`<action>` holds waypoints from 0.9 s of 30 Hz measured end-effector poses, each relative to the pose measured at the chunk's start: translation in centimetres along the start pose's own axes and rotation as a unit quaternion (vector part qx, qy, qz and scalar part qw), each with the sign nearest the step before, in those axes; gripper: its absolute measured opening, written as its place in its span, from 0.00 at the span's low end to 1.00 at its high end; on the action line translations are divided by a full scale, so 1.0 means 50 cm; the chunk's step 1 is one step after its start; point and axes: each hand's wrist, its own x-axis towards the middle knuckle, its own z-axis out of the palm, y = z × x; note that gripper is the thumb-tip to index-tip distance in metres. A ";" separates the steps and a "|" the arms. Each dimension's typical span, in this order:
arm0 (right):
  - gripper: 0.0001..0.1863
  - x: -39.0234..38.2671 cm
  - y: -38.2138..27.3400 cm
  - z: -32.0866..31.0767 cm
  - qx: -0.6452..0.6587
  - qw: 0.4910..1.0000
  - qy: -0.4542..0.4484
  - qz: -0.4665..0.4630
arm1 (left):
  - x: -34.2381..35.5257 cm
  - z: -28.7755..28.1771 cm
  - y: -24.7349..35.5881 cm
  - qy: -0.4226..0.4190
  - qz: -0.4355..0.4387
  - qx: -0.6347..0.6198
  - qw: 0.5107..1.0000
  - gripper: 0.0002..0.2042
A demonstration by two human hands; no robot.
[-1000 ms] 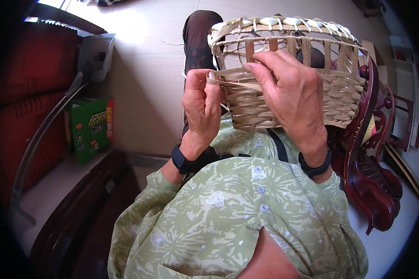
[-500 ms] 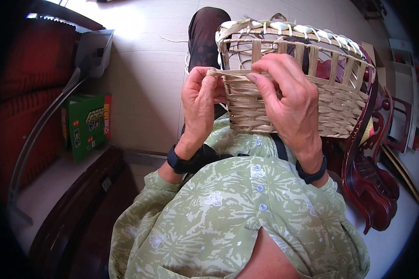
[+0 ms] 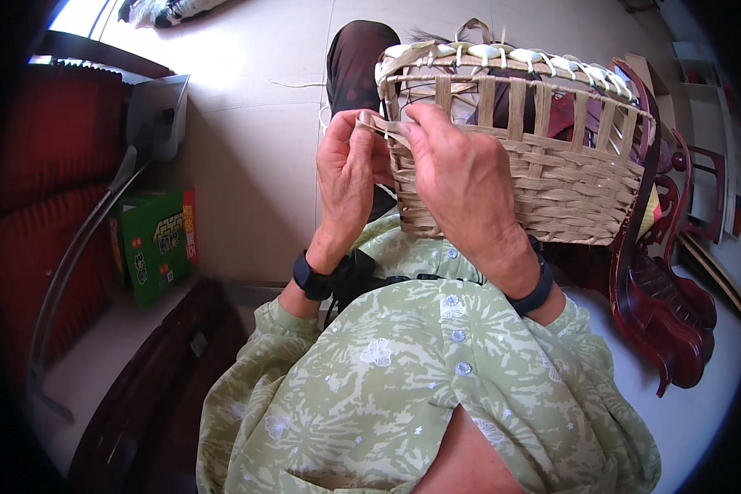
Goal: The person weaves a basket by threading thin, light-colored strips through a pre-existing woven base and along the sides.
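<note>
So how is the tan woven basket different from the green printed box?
The tan woven basket has open gaps in its upper part; the green printed box shows flat sides. The basket has white lacing along its rim, while the box has coloured printing. The basket is close to the left hand and the right hand; the box is away from both. Both look roughly boxy.

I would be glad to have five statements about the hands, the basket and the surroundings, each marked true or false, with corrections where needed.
1. The left hand pinches a pale strip. True.
2. The right hand is inside the basket. False: it is in front of the basket's woven side.
3. Gaps separate the upright strips in the basket's upper part. True.
4. The green box stands right of the basket. False: it stands to the left.
5. Both wristbands are dark. True.
</note>
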 end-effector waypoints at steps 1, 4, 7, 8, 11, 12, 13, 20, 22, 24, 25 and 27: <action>0.08 0.002 0.004 0.002 -0.012 1.000 -0.014 -0.003 | 0.000 -0.003 -0.004 -0.004 -0.005 -0.002 1.000 0.10; 0.11 0.010 0.005 0.004 -0.039 0.998 -0.051 0.001 | -0.002 -0.007 -0.008 -0.005 -0.021 0.009 1.000 0.11; 0.14 0.023 0.005 0.013 -0.042 0.995 -0.084 0.027 | -0.002 -0.013 -0.014 -0.010 -0.030 0.012 0.999 0.11; 0.15 0.030 0.005 0.011 -0.032 0.994 -0.099 0.032 | -0.002 -0.014 -0.019 -0.009 -0.030 0.001 1.000 0.11; 0.17 0.032 0.012 0.023 -0.006 0.994 -0.098 0.041 | -0.001 -0.020 -0.031 -0.016 -0.024 -0.020 0.999 0.11; 0.17 0.030 0.015 0.026 0.001 0.995 -0.091 0.041 | -0.002 -0.023 -0.034 -0.022 -0.018 -0.024 0.999 0.11; 0.17 0.029 0.012 0.026 -0.011 0.995 -0.089 0.044 | -0.003 -0.025 -0.035 -0.029 -0.013 -0.028 0.999 0.11; 0.14 0.023 0.002 0.045 -0.060 0.996 -0.057 0.021 | 0.004 -0.051 -0.027 -0.094 -0.018 -0.007 0.995 0.12; 0.11 0.018 0.003 0.043 -0.066 0.997 -0.039 0.002 | 0.012 -0.072 0.033 -0.122 -0.039 0.113 0.985 0.13; 0.09 0.010 0.009 0.030 -0.049 0.999 -0.018 -0.016 | 0.023 -0.102 0.063 -0.110 0.028 0.215 0.970 0.12; 0.09 0.005 0.014 0.022 -0.041 0.999 -0.009 -0.025 | 0.026 -0.106 0.076 -0.064 0.082 0.260 0.960 0.10; 0.09 -0.005 0.027 0.001 -0.031 0.998 0.014 -0.048 | 0.023 -0.080 0.115 -0.029 0.222 0.350 0.909 0.09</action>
